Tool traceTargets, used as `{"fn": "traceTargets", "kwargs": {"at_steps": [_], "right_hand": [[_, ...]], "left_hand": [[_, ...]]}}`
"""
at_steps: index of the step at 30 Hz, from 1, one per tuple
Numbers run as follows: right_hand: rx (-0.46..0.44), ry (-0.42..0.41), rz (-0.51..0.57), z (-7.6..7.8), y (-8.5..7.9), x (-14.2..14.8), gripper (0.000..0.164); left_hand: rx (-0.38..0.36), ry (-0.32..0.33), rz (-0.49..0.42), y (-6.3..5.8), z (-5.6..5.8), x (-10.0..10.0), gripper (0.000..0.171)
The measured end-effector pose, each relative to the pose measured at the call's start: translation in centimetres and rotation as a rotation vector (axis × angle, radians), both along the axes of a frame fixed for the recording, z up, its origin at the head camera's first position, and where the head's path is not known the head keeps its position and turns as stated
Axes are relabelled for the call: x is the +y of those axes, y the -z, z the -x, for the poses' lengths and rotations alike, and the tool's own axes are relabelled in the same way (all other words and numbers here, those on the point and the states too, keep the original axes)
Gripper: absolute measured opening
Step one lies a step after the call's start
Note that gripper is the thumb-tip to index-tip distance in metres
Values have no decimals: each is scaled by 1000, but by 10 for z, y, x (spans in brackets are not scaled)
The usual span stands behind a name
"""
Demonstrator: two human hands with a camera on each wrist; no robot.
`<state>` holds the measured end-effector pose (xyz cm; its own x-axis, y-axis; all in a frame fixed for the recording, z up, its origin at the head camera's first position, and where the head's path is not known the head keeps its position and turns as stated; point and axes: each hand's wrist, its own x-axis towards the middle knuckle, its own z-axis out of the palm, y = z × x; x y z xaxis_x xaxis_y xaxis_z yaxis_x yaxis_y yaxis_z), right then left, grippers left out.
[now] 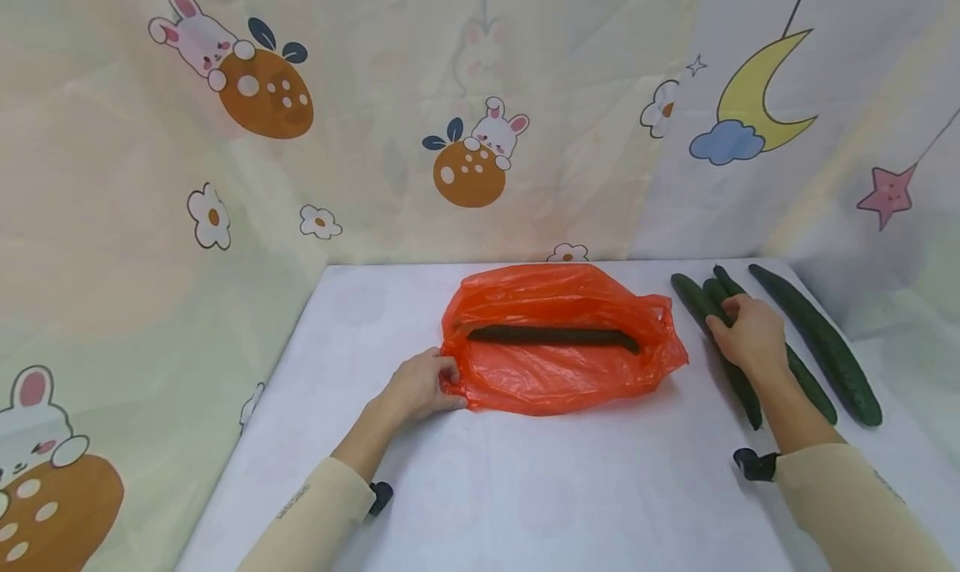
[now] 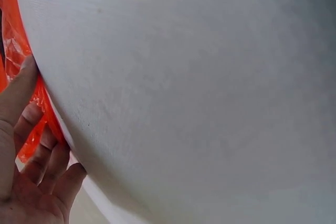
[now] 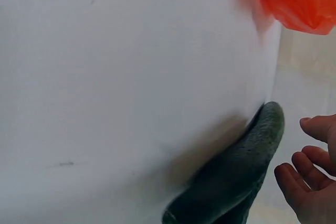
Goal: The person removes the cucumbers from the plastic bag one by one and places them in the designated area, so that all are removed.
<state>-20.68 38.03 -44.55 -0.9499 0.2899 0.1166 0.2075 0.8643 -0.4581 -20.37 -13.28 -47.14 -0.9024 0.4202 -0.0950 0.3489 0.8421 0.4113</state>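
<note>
An orange-red plastic bag (image 1: 555, 384) lies on the white table with its mouth spread open. Inside it a dark green cucumber (image 1: 555, 335) lies lengthwise. At the bag's left edge my left hand (image 1: 423, 384) pinches the plastic between thumb and fingers; the left wrist view shows the thumb on one side of the edge. My right hand (image 1: 752, 334) is over the cucumbers on the right, fingers loosely bent and thumb apart, partly hiding the middle ones. In the right wrist view, a gap shows between these fingers and the nearest cucumber (image 3: 231, 177).
A left cucumber (image 1: 731, 372) and a thicker right cucumber (image 1: 821, 343) lie on either side of the middle ones. They rest on the white tabletop (image 1: 540, 489) near its right edge. Behind the table hangs a printed cloth (image 1: 375, 155).
</note>
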Motion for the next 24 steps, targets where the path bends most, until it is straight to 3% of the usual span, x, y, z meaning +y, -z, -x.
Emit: {"fn": "traceTargets", "kwargs": {"at_steps": [17,24], "right_hand": [[42,-33,79,-9,-33,-27,51],[93,-93,53,-11,-51,-42,49]], "left_hand": [[-27,-23,-9,-1,2,0,34],[-67,-24,10,-3,3,1,36]]}}
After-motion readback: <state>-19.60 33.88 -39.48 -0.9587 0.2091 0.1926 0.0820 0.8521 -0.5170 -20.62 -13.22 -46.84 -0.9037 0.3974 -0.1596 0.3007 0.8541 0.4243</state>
